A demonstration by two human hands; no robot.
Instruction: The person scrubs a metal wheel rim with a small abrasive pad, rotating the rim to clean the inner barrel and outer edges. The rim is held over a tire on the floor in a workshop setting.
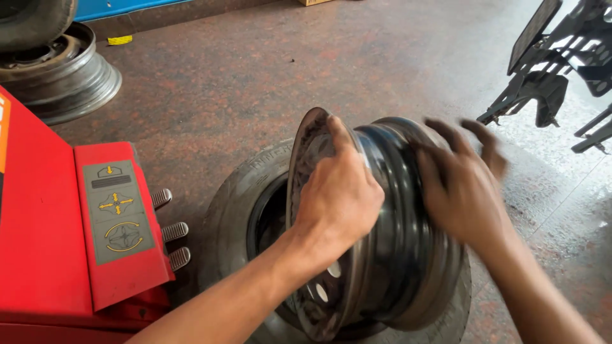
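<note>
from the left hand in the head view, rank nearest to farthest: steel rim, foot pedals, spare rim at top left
1. steel rim: gripped by the left hand.
2. foot pedals: to its left, on the red machine.
3. spare rim: far top-left corner.

The right hand (462, 191) is smeared with blur, its fingers hard to separate. The left hand (338, 194) covers part of the rim (395, 255). The rim hides much of the tyre (233, 210), perhaps its whole far side. The machine (44, 242) runs off the frame.
</note>
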